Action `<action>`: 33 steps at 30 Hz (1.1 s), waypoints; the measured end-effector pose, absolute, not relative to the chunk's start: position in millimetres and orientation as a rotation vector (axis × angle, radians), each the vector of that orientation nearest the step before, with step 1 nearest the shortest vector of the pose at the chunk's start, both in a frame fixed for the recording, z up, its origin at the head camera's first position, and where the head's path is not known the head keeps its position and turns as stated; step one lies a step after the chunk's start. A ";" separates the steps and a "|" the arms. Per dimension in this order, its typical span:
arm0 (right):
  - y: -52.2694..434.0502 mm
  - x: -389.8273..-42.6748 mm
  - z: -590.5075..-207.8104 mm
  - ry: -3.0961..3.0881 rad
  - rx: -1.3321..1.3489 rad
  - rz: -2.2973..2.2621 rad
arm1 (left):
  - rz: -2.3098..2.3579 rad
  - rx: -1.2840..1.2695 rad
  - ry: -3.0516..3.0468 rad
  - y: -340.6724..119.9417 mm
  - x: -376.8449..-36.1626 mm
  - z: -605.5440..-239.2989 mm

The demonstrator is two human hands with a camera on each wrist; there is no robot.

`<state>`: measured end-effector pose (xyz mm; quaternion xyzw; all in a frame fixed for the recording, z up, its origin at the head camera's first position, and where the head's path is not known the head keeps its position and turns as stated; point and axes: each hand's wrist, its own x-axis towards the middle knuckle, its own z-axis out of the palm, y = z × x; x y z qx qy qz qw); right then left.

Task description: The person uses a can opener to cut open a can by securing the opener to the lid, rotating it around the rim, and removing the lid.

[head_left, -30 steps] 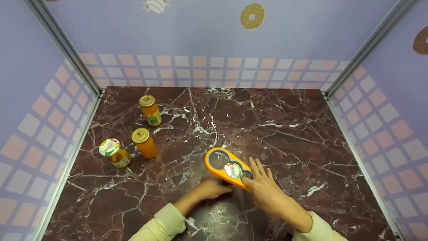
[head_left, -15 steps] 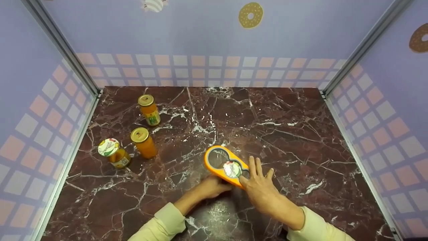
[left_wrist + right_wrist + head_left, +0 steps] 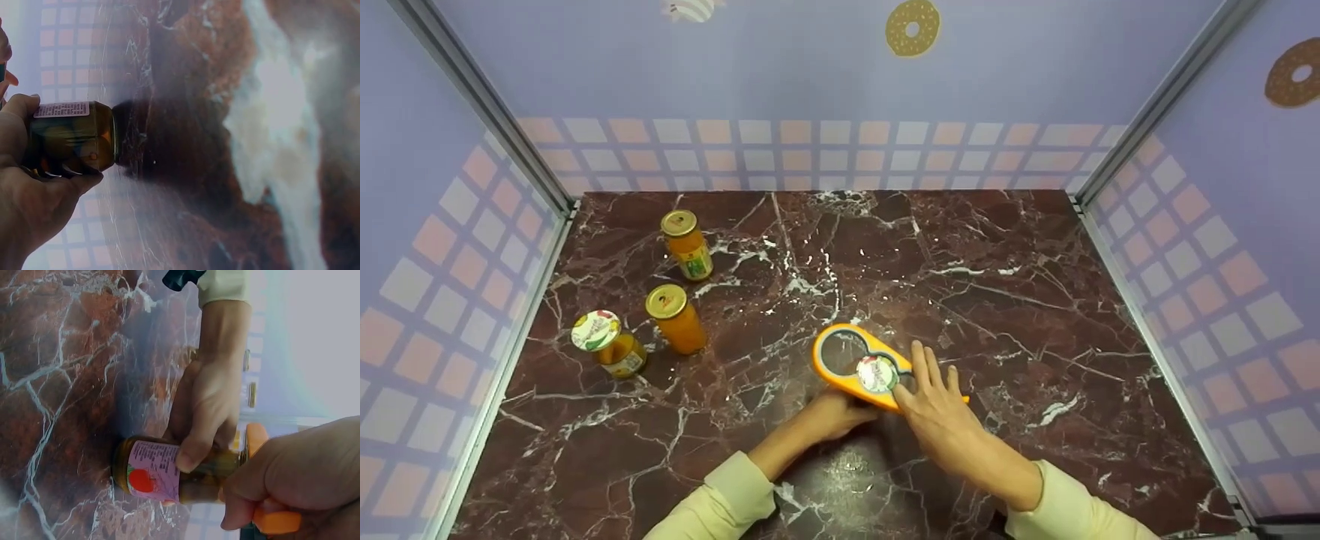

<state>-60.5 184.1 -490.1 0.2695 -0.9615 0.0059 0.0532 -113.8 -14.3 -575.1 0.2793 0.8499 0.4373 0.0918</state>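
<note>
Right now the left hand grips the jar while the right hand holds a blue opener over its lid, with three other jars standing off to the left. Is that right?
Nearly. The opener is orange, not blue; the head view shows this plainly. The rest holds: the left hand grips the jar, the right hand holds the opener over its lid, and three other jars stand off to the left.

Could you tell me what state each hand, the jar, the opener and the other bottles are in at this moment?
Left hand: grips the jar body.
Right hand: holds the orange opener.
Jar: upright on the marble table, lid on.
Orange opener: fitted over the jar's lid.
Three jars at left: upright, capped, untouched.
</note>
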 end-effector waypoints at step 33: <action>179.2 -66.6 -513.7 -2.610 0.501 -0.074 | 1.491 0.821 2.393 -12.1 -113.2 -580.0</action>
